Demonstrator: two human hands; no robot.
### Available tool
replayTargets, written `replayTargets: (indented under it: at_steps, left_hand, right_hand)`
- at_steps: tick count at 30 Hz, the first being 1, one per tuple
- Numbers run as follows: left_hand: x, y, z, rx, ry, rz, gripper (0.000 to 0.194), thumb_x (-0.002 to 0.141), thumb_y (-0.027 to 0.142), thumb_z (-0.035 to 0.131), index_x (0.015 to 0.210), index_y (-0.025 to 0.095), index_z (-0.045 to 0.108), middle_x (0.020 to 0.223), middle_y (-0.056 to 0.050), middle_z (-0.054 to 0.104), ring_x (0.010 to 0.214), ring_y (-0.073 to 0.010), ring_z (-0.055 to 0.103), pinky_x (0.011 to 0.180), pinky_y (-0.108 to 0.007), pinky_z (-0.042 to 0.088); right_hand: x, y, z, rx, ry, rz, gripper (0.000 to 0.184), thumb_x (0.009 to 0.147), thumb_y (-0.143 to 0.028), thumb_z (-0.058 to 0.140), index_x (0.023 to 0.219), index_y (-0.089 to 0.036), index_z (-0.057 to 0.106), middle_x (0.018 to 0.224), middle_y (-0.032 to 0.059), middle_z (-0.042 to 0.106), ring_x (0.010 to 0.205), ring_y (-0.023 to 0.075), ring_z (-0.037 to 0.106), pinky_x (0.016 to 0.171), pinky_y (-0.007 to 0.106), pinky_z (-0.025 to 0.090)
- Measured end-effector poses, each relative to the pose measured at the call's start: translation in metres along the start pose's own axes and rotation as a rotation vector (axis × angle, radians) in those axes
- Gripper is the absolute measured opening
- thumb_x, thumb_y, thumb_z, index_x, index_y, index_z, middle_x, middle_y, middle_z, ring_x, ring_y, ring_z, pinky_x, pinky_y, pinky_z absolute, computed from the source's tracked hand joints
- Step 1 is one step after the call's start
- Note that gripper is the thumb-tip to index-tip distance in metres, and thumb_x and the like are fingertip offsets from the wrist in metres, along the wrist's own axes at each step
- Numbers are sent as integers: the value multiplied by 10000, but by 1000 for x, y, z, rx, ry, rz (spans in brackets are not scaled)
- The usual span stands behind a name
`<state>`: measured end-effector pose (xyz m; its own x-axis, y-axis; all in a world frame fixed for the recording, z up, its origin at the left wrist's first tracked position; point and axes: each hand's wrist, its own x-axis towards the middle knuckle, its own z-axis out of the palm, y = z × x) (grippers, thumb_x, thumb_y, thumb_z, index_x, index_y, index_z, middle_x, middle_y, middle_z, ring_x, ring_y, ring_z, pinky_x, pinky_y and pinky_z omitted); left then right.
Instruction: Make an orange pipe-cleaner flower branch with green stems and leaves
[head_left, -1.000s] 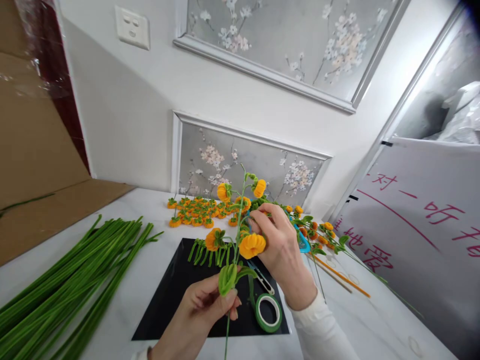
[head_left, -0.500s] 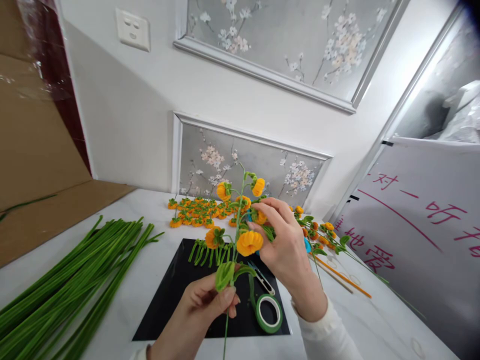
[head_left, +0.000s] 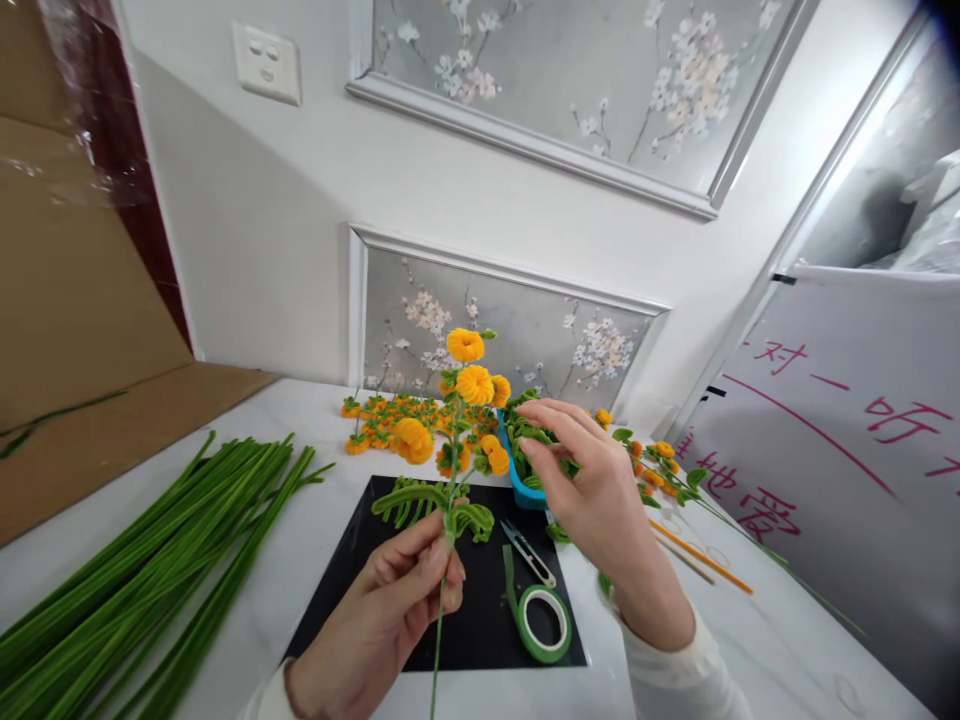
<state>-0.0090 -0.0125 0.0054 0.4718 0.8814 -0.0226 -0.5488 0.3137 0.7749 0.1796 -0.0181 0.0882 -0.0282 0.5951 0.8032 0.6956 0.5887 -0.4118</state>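
My left hand [head_left: 409,585] pinches the green stem of an artificial flower spray [head_left: 475,385], held upright over a black mat [head_left: 337,600]. Several orange, pumpkin-like blooms sit along the stem, and green leaves [head_left: 472,521] stick out just above my fingers. To the right of the blooms, my right hand [head_left: 581,470] hovers with thumb and fingers apart and nothing between them. Behind it stands a blue basket [head_left: 525,490] of green leaf pieces, partly covered by the hand. Thread snips [head_left: 531,556] and a roll of green floral tape [head_left: 543,625] lie on the mat.
Green pipe cleaners [head_left: 165,560] are heaped at the left, near a cardboard sheet [head_left: 97,430]. Rows of small orange blooms [head_left: 390,420] lie at the back. Finished-looking sprays [head_left: 664,465] and an orange stick [head_left: 705,560] lie at the right. A wall stands behind.
My right hand has let go of a bloom and moved right, away from the spray. The spray has turned in my left hand, which has shifted slightly left. The blue basket is more exposed.
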Motion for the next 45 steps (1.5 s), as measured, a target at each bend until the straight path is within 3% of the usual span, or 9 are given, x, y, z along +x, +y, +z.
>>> replayTargets:
  at_steps: [3,7,14,19,31,35,39,45]
  left_hand:
    - [-1,1,2,3,14,-2,150,722,242,743,861,217,694,643,11,635,571,-89,509,602,-209,419]
    - [-2,3,4,19,7,-5,156,704,254,758,836,199,694,632,6,629,575,-94,504,598,-212,408]
    - [-2,2,5,77,-17,21,178,704,287,755,843,197,688,630,9,617,585,-99,490,595,-220,388]
    - [-2,3,7,159,-7,58,132,736,289,728,706,181,660,638,7,618,610,-100,487,629,-223,397]
    - [-3,3,9,226,28,89,162,737,318,720,706,175,648,673,0,617,624,-110,500,626,-232,405]
    - [-2,4,10,259,25,91,171,738,338,714,754,175,666,680,-3,614,629,-116,491,639,-246,402]
    - [-3,6,10,285,-7,102,191,743,351,704,692,176,647,651,2,594,620,-118,470,634,-253,387]
    - [-3,6,10,354,-55,108,197,772,364,665,708,179,638,643,8,572,605,-119,445,615,-264,360]
  right_hand:
    - [-1,-4,1,60,-140,-31,264,860,-165,523,1094,-235,622,1177,73,583,1007,187,603,799,290,557]
    - [-3,-5,8,23,-245,-131,324,828,-141,564,1137,-234,597,1225,74,564,1150,200,529,973,335,467]
    - [-6,-1,23,-13,-276,-202,242,879,-121,494,1085,-198,594,1155,87,568,1088,167,550,947,290,469]
    - [-7,-1,23,-25,-204,-217,190,874,-132,513,1028,-191,605,1071,79,582,997,164,585,879,278,504]
    - [-11,-14,31,-174,-141,-244,177,915,-181,465,1036,-181,593,1000,90,596,904,164,607,781,273,532]
    - [-10,-12,22,-233,-267,-200,225,895,-200,505,1110,-194,571,1121,98,568,988,191,589,834,312,526]
    - [-7,-11,11,-335,-324,-277,229,901,-176,485,1100,-213,591,1298,105,483,1163,240,489,934,376,472]
    - [-7,-10,13,-385,-340,-317,183,901,-147,482,931,-198,654,988,70,653,958,207,572,820,329,491]
